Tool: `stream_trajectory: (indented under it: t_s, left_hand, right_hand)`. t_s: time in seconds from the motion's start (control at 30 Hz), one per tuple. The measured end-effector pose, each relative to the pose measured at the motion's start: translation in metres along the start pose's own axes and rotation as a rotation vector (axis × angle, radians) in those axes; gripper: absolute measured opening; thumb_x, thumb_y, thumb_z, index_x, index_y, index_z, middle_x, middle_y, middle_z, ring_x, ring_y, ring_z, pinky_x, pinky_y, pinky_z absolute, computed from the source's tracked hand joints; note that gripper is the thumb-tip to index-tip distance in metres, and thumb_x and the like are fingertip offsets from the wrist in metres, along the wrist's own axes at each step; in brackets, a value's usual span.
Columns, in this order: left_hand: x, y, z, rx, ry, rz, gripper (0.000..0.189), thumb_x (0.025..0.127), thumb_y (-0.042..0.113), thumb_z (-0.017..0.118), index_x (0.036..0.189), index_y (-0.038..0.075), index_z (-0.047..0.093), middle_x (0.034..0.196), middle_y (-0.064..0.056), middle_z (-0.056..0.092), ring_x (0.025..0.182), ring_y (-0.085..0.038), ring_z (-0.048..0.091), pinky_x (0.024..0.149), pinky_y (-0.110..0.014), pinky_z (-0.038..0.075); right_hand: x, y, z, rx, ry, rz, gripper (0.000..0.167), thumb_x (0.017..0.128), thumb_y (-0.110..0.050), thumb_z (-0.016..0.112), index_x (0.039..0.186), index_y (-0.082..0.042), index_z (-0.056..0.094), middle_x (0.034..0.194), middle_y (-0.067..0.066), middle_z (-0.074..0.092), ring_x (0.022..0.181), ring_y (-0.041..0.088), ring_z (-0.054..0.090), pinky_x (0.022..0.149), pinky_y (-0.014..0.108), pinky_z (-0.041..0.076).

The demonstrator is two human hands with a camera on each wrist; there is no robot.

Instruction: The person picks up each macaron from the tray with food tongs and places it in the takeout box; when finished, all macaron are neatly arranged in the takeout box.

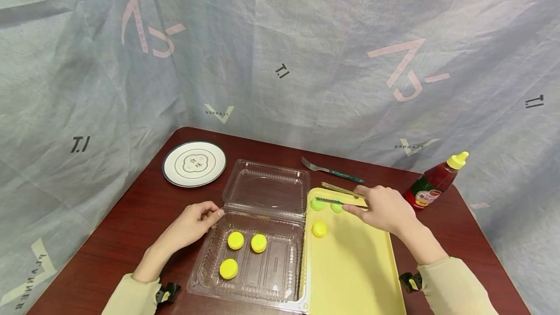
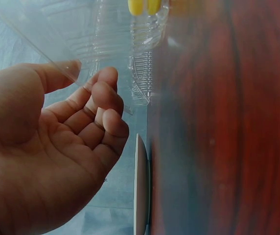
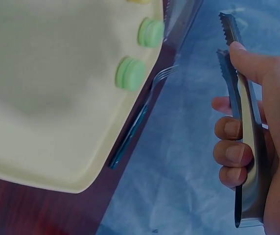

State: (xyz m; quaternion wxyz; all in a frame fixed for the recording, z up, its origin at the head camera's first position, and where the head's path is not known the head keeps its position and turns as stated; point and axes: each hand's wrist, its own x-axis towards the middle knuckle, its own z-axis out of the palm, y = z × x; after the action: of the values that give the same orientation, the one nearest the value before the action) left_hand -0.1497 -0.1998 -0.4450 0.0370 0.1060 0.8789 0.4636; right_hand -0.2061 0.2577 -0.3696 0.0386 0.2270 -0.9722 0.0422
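Left of the yellow tray, the left hand pinches the clear box, best kept steady. Toward the tray's far-left corner, green macarons deserve gentle squeezing; the right hand's grip holds tongs.

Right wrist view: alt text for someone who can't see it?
A person's right grip holds metal tongs, toothed tips apart. At left, two green macarons sit on a pale tray; a fork lies beside it on a dark table.
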Motion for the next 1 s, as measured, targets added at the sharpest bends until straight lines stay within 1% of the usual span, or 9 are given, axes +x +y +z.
stream_trajectory:
  t_s: [0.1,0.17,0.23,0.37,0.57,0.73,0.83,1.0]
  left_hand:
    - [0.0,0.001,0.0,-0.004,-0.001,-0.004,0.019,0.101,0.026,0.062,0.09,0.01,0.065,0.07,0.002,0.057,0.06,-0.012,0.05,0.056,-0.025,0.041]
    - [0.0,0.001,0.0,-0.009,-0.003,-0.007,0.019,0.101,0.026,0.062,0.09,0.01,0.065,0.07,0.002,0.057,0.059,-0.012,0.049,0.056,-0.025,0.041]
    - [0.0,0.001,0.0,-0.011,-0.003,-0.009,0.019,0.101,0.026,0.062,0.09,0.01,0.065,0.07,0.002,0.057,0.059,-0.012,0.049,0.056,-0.025,0.041]
    - [0.0,0.001,0.0,-0.013,-0.001,-0.008,0.019,0.101,0.026,0.062,0.09,0.011,0.065,0.07,0.001,0.057,0.059,-0.011,0.049,0.055,-0.025,0.04]
    - [0.0,-0.001,0.0,-0.012,0.003,-0.001,0.019,0.101,0.026,0.062,0.09,0.01,0.065,0.069,0.002,0.057,0.059,-0.011,0.049,0.056,-0.025,0.041]
    - [0.0,-0.001,0.0,-0.011,0.001,-0.001,0.019,0.101,0.026,0.062,0.091,0.01,0.065,0.07,0.002,0.057,0.059,-0.011,0.049,0.056,-0.025,0.041]
    - [0.0,-0.001,0.0,-0.008,0.001,-0.001,0.019,0.101,0.027,0.062,0.091,0.01,0.065,0.07,0.002,0.057,0.059,-0.011,0.049,0.055,-0.025,0.041]
    - [0.0,-0.001,0.0,-0.004,0.002,0.002,0.018,0.101,0.026,0.062,0.091,0.011,0.066,0.07,0.002,0.057,0.059,-0.011,0.049,0.055,-0.025,0.041]
  right_hand:
    - [-0.001,0.008,0.002,0.005,-0.013,0.014,0.065,0.087,-0.063,0.066,0.119,-0.007,0.07,0.075,-0.001,0.068,0.065,0.017,0.064,0.059,0.041,0.052]
    - [-0.002,0.012,0.003,0.01,-0.021,0.028,0.065,0.088,-0.063,0.065,0.12,-0.006,0.07,0.086,0.005,0.073,0.071,0.021,0.068,0.064,0.045,0.054]
    - [-0.002,0.016,0.005,0.012,-0.025,0.043,0.066,0.088,-0.063,0.065,0.12,-0.006,0.069,0.093,0.007,0.073,0.075,0.024,0.069,0.067,0.048,0.054]
    - [-0.003,0.023,0.01,0.01,-0.036,0.073,0.065,0.087,-0.062,0.066,0.12,-0.006,0.069,0.095,0.007,0.073,0.075,0.025,0.069,0.067,0.049,0.053]
    - [-0.005,0.033,0.018,0.0,-0.063,0.116,0.066,0.086,-0.063,0.067,0.122,-0.007,0.069,0.095,0.007,0.073,0.068,0.022,0.066,0.059,0.043,0.051]
    - [-0.007,0.038,0.023,0.007,-0.078,0.118,0.065,0.087,-0.06,0.068,0.121,-0.005,0.069,0.098,0.008,0.073,0.07,0.023,0.066,0.058,0.043,0.051]
    - [-0.007,0.04,0.026,0.011,-0.09,0.121,0.061,0.088,-0.057,0.069,0.12,-0.005,0.069,0.099,0.008,0.073,0.071,0.023,0.066,0.057,0.042,0.05]
    - [-0.008,0.046,0.031,0.016,-0.107,0.126,0.059,0.087,-0.056,0.07,0.119,-0.006,0.069,0.098,0.008,0.073,0.071,0.023,0.066,0.056,0.042,0.049]
